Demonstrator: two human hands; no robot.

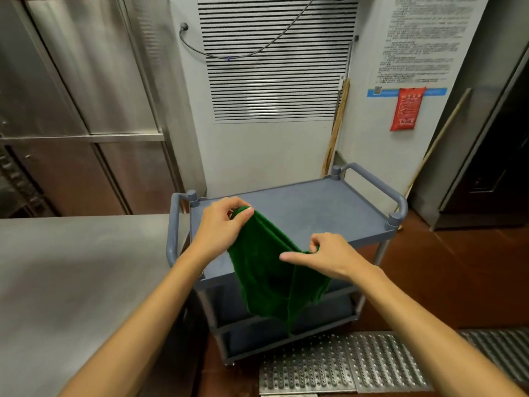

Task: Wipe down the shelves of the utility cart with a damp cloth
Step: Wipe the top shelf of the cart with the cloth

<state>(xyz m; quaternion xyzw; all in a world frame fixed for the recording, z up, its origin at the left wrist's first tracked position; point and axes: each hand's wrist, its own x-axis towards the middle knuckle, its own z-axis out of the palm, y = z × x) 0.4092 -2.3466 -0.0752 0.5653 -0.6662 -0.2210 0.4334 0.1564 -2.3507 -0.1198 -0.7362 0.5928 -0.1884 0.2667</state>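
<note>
Cloth (269,270) pinched by left hand (221,224), right hand (323,257) fingertips

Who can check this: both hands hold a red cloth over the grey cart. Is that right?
No. The head view shows the cloth is green, not red. Otherwise right: the left hand and right hand both hold it over the grey cart.

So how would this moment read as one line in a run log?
stage: green cloth held up, not wiping | left hand: pinches cloth | right hand: pinches cloth | utility cart: below hands
</note>
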